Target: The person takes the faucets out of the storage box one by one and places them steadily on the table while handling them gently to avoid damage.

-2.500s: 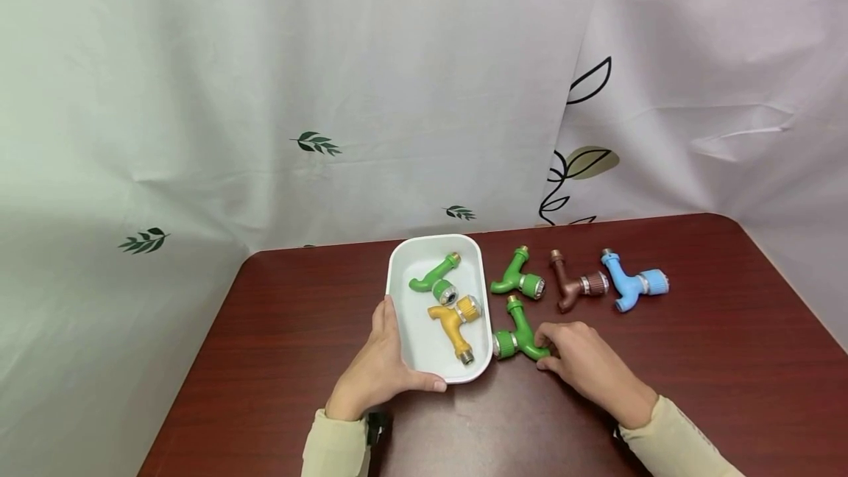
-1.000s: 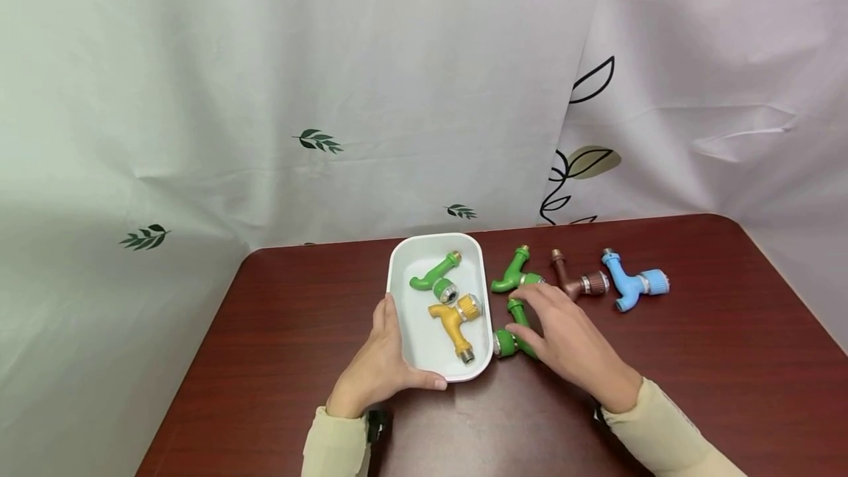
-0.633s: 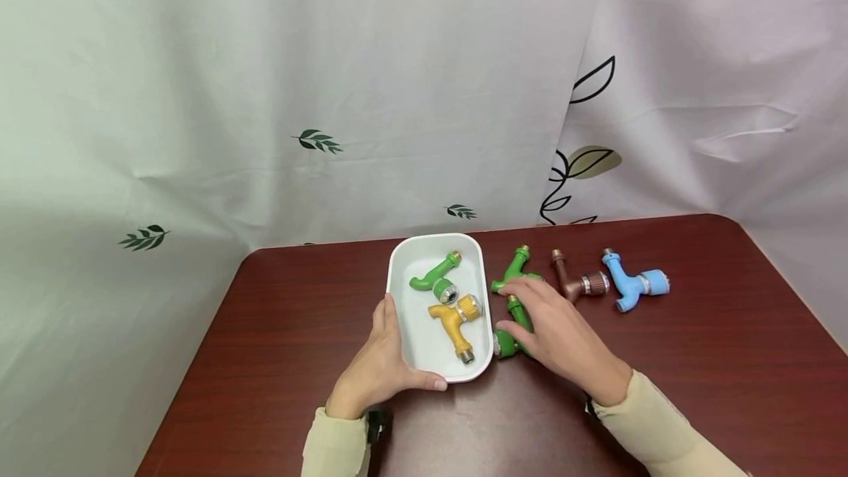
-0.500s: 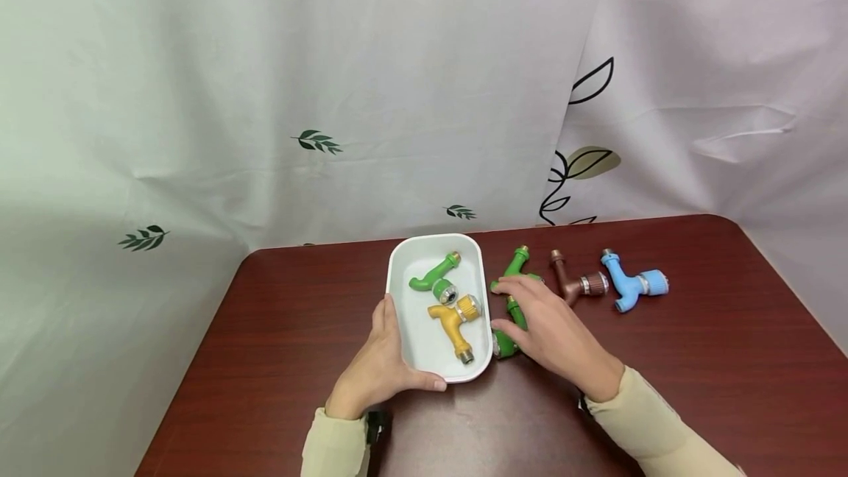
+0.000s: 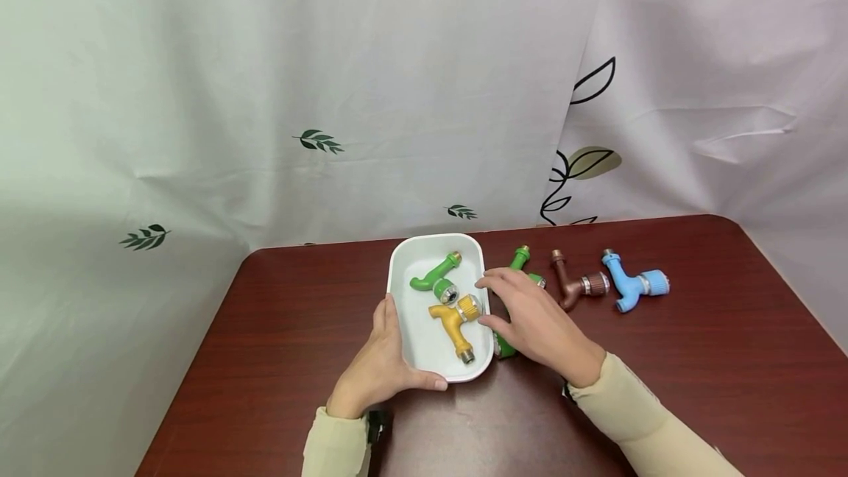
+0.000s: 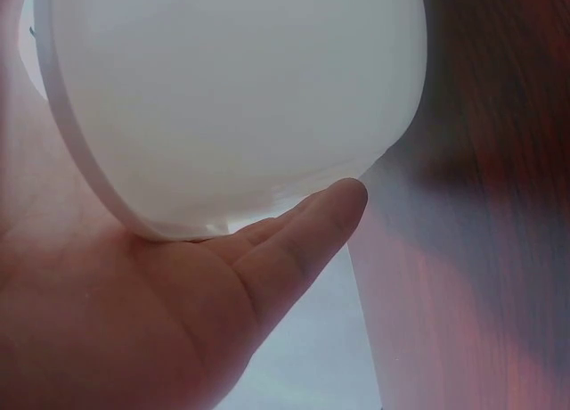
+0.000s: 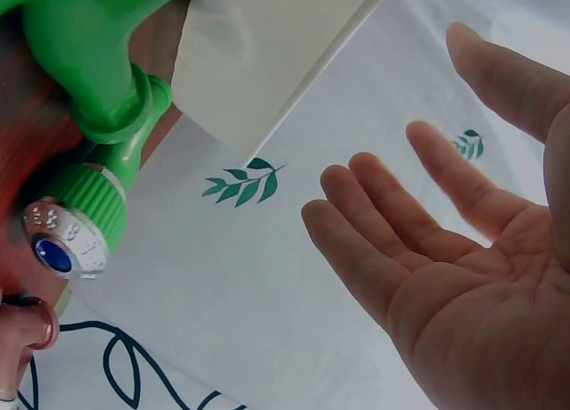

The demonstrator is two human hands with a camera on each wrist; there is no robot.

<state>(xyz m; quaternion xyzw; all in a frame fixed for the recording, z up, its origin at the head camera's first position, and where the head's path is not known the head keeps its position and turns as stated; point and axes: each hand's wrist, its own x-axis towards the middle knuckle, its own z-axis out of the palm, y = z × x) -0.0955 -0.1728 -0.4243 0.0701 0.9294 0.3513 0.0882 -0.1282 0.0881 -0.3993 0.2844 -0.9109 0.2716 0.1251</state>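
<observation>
A white tray (image 5: pixel 419 341) holds a green tap (image 5: pixel 430 274) and a yellow tap (image 5: pixel 453 326). Against its left side and near edge lies my left hand (image 5: pixel 377 370), thumb along the front; the left wrist view shows a straight digit against the white wall (image 6: pixel 240 98). My right hand (image 5: pixel 538 321) hovers at the tray's right rim, its fingers extended and nothing between them, as the right wrist view confirms. Beneath it a second green tap (image 5: pixel 505 347) is largely hidden. Another green tap (image 5: pixel 519 260) behind is partly covered by the fingers.
To the right of the green taps lie a brown tap (image 5: pixel 570 290) and a light blue tap (image 5: pixel 629 285). The dark red table (image 5: pixel 298 315) backs onto a white cloth (image 5: pixel 397 94) printed with leaves.
My right hand has let go of the near green tap's spout and moved left over the taps to the tray's rim. The left hand, tray and taps stay where they were.
</observation>
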